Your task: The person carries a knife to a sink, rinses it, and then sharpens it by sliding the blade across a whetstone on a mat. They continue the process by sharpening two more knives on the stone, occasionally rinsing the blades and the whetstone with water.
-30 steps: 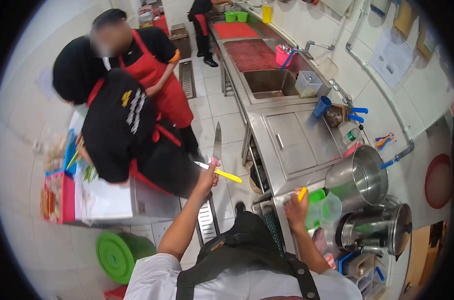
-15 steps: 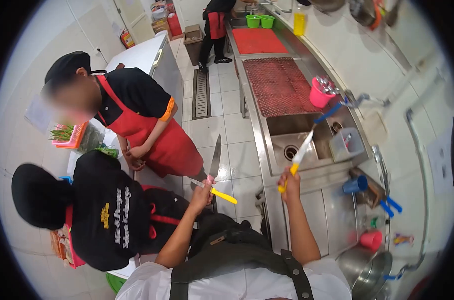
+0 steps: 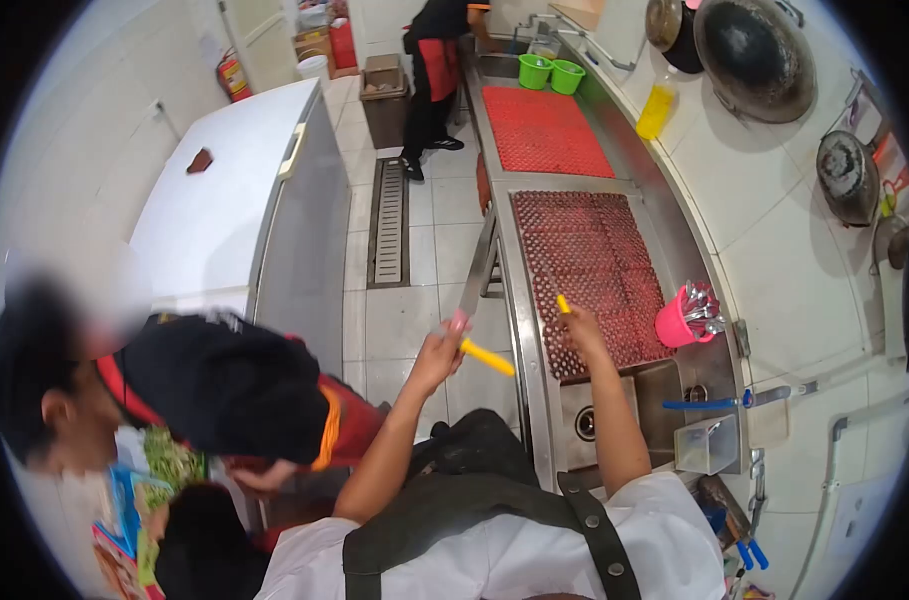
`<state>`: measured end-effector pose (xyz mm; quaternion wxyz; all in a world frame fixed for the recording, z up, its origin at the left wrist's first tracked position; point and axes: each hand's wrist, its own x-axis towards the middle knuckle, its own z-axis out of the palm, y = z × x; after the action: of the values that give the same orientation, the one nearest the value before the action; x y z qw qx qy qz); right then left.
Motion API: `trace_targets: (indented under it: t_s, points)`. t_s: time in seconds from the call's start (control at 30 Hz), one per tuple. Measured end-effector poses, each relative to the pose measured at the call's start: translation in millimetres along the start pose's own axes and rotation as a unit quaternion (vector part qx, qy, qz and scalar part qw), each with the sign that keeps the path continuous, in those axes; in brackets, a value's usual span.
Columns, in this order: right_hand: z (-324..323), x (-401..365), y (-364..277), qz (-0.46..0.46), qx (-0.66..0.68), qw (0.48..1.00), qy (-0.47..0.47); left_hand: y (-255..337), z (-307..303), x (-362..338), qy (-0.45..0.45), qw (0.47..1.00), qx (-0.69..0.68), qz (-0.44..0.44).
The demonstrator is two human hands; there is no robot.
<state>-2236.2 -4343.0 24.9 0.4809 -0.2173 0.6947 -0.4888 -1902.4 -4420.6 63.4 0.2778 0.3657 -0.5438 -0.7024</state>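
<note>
My left hand (image 3: 436, 356) is closed over the aisle floor around two knives. A yellow knife handle (image 3: 488, 357) sticks out to its right and a pink handle (image 3: 458, 320) shows above the fingers; their blades cannot be made out now. My right hand (image 3: 582, 332) grips another knife, whose yellow handle end (image 3: 562, 302) pokes up past the fingers, the blade out of sight. That hand is over the red perforated mat (image 3: 599, 255) on the steel counter, beyond the sink basin (image 3: 659, 405).
A pink cup of cutlery (image 3: 682, 318) stands by the mat. Close on my left, a co-worker in a red apron (image 3: 229, 390) bends over greens. Another person (image 3: 434, 80) works at the far sink. A white chest freezer (image 3: 224, 185) lines the left; pans (image 3: 754, 55) hang at right.
My view has swung forward along the aisle. Both hands have turned, and the blades seen before no longer show. The co-worker in the red apron now leans down nearer to me.
</note>
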Motion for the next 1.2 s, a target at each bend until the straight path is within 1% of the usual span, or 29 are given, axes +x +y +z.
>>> trace_targets:
  t_s: [0.07, 0.1, 0.17, 0.2, 0.23, 0.27, 0.3, 0.33, 0.37, 0.4, 0.43, 0.47, 0.5, 0.53, 0.6, 0.63, 0.7, 0.73, 0.77, 0.83, 0.87, 0.97, 1.0, 1.03, 1.07, 1.1, 1.13, 1.17, 1.2]
  points:
    - [-17, 77, 15, -0.140, -0.084, 0.979, 0.120, 44, 3, 72, 0.011, 1.000, 0.016, -0.003]
    - [-33, 104, 24, -0.201, -0.124, 0.952, 0.196, 58, 13, 105, 0.001, 1.000, 0.028, -0.005]
    - [-35, 119, 1, -0.193, -0.198, 0.918, 0.283, 43, -4, 190, 0.004, 0.995, 0.098, 0.002]
    - [-48, 129, -18, -0.137, -0.351, 0.903, 0.209, 59, -5, 211, -0.014, 0.994, 0.107, 0.008]
    - [-64, 112, -57, -0.198, -0.319, 0.926, 0.035, 73, 0, 231, 0.004, 0.996, 0.088, -0.023]
    - [-81, 81, -105, -0.209, -0.325, 0.921, 0.051, 81, 2, 247, 0.008, 0.998, 0.018, -0.059]
    - [-101, 62, -139, -0.221, -0.330, 0.916, 0.056, 79, -2, 268, 0.007, 0.997, 0.006, -0.078]
    - [-145, 62, -146, -0.305, -0.354, 0.871, 0.152, 83, 0, 281, 0.013, 0.994, 0.040, -0.097]
    - [-196, 59, -147, -0.384, -0.380, 0.807, 0.238, 70, -10, 297, -0.007, 0.992, 0.053, -0.115]
    - [-248, 54, -132, -0.241, -0.286, 0.831, 0.412, 59, -18, 314, -0.025, 0.989, 0.066, -0.132]
    - [-300, 36, -122, -0.104, -0.332, 0.782, 0.518, 62, -12, 329, -0.058, 0.981, 0.093, -0.163]
    - [-353, 19, -111, 0.075, -0.372, 0.715, 0.586, 68, 4, 359, -0.094, 0.969, 0.119, -0.193]
    - [-403, 1, -100, 0.240, -0.378, 0.657, 0.606, 67, 10, 362, -0.112, 0.959, 0.133, -0.222]
    - [-422, -3, -83, 0.303, -0.303, 0.656, 0.621, 62, 23, 378, -0.137, 0.953, 0.140, -0.233]
    - [-456, 5, -44, 0.329, -0.327, 0.698, 0.546, 56, 57, 417, -0.210, 0.928, 0.201, -0.232]
    - [-446, 21, -47, 0.339, -0.313, 0.675, 0.576, 62, 86, 432, -0.252, 0.915, 0.190, -0.253]
    - [-415, 22, -60, 0.365, -0.278, 0.616, 0.640, 39, 125, 481, -0.333, 0.883, 0.226, -0.241]
    - [-392, 25, -82, 0.372, -0.234, 0.589, 0.678, 37, 147, 501, -0.371, 0.865, 0.223, -0.254]
    - [-387, 23, -80, 0.376, -0.234, 0.584, 0.680, 34, 163, 516, -0.412, 0.843, 0.219, -0.268]
    - [-391, 21, -89, 0.373, -0.237, 0.571, 0.692, 2, 177, 559, -0.464, 0.818, 0.293, -0.173]
    - [-396, 20, -96, 0.329, -0.237, 0.573, 0.712, -21, 176, 574, -0.421, 0.825, 0.370, -0.074]
    - [-379, 14, -118, 0.217, -0.270, 0.584, 0.734, -13, 162, 582, -0.380, 0.824, 0.402, 0.121]
    - [-362, 17, -142, 0.175, -0.304, 0.589, 0.728, -15, 157, 586, -0.385, 0.833, 0.379, 0.125]
    - [-349, 23, -152, 0.137, -0.337, 0.595, 0.717, -19, 153, 593, -0.360, 0.816, 0.415, 0.179]
    - [-348, 28, -136, 0.043, -0.421, 0.594, 0.684, -25, 145, 594, -0.338, 0.794, 0.452, 0.228]
    - [-307, 43, -150, 0.063, -0.286, 0.693, 0.659, -14, 143, 592, -0.314, 0.766, 0.485, 0.280]
    - [-271, 58, -140, 0.044, -0.205, 0.763, 0.612, 16, 152, 581, -0.278, 0.767, 0.491, 0.306]
    - [-236, 72, -131, 0.036, -0.117, 0.817, 0.563, 14, 158, 585, -0.337, 0.783, 0.440, 0.283]
    - [-195, 91, -114, -0.020, -0.242, 0.793, 0.559, 11, 164, 586, -0.394, 0.795, 0.385, 0.255]
